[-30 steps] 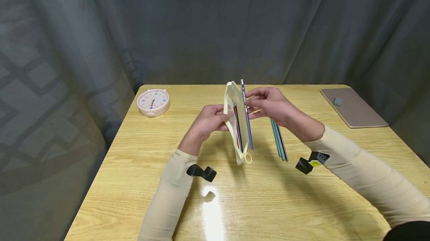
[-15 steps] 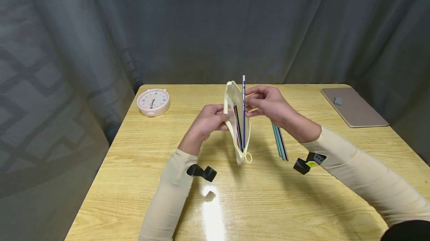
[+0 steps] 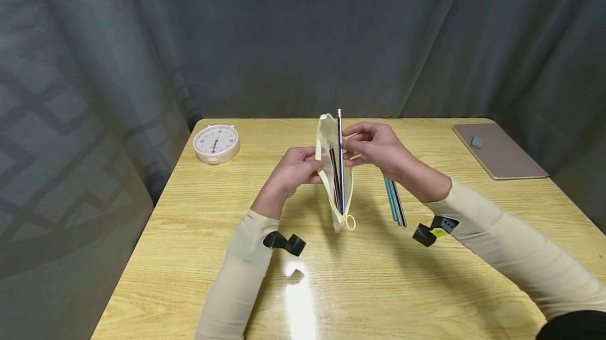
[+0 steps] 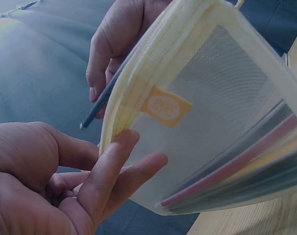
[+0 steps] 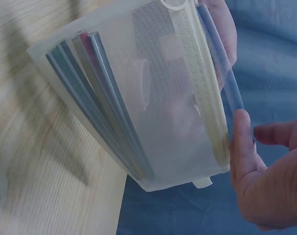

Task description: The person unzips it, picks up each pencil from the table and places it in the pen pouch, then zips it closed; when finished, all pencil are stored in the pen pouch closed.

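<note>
My left hand (image 3: 295, 167) pinches one side of a cream zip pencil pouch (image 4: 222, 78), holding it above the table with its mouth apart. Through the translucent wall in the right wrist view, several pencils (image 5: 111, 93) lie along the bottom of the pouch. A dark blue pencil (image 3: 340, 127) with a silvery end is pinched by my right hand (image 3: 379, 148). It stands nearly upright in the head view, its lower part within the pouch mouth. Just under my right hand, several teal and dark pencils (image 3: 393, 200) lie on the table, their far ends hidden.
A round white clock (image 3: 216, 144) stands at the table's far left. On the far right lies a brownish notebook (image 3: 506, 153) with a small grey eraser-like block (image 3: 476, 142) on it. Grey curtains (image 3: 303, 40) hang behind the wooden table (image 3: 379, 287).
My right hand has moved slightly left, bringing the blue pencil from beside the pouch's right edge into its mouth. The pencil is now more upright. My left hand and the pouch have barely moved.
</note>
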### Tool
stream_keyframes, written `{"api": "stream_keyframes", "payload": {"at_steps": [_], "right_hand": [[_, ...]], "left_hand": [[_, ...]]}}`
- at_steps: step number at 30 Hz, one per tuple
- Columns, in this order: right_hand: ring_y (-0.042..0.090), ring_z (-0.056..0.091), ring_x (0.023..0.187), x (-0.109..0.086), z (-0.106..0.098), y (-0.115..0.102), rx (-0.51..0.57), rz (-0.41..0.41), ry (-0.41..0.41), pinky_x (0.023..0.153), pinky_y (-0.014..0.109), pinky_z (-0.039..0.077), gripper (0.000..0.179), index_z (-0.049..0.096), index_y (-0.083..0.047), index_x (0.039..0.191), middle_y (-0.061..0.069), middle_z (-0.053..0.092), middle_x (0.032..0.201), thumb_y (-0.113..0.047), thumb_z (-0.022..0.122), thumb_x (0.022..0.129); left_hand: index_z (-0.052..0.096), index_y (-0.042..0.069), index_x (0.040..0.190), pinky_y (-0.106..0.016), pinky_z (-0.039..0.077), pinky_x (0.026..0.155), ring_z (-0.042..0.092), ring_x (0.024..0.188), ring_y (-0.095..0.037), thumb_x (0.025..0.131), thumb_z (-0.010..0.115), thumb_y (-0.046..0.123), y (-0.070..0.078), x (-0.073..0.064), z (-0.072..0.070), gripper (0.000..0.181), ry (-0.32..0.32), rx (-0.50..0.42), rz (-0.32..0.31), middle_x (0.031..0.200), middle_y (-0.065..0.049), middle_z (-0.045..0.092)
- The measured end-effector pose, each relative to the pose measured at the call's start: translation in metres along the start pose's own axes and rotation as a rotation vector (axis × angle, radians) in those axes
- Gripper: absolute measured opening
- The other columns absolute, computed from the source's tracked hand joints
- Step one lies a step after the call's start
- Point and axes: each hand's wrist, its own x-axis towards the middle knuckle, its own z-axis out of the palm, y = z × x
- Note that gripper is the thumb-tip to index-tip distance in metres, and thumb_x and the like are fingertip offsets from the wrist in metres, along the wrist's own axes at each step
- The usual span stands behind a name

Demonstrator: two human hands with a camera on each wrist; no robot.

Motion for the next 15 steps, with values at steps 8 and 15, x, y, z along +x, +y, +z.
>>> {"api": "stream_keyframes", "payload": {"at_steps": [8, 15], "right_hand": [[0.012, 0.069, 0.079, -0.003, -0.012, -0.001, -0.009, -0.019, 0.017, 0.077, 0.028, 0.066, 0.034, 0.051, 0.011, 0.132, 0.014, 0.059, 0.108, -0.007, 0.056, 0.104], [0.009, 0.068, 0.078, -0.002, -0.041, 0.021, -0.045, 0.03, 0.019, 0.075, 0.023, 0.065, 0.032, 0.05, 0.011, 0.131, 0.012, 0.056, 0.11, -0.01, 0.051, 0.106]], "left_hand": [[0.058, -0.012, 0.138, -0.026, 0.066, 0.074, 0.069, 0.074, -0.012, 0.104, 0.057, 0.001, -0.001, 0.0, -0.001, 0.036, 0.006, -0.006, -0.001, 0.121, -0.031, 0.069], [0.056, -0.013, 0.139, -0.026, 0.066, 0.074, 0.067, 0.069, -0.009, 0.104, 0.058, 0.0, 0.0, 0.0, -0.001, 0.037, 0.002, -0.017, -0.011, 0.119, -0.031, 0.069]]}}
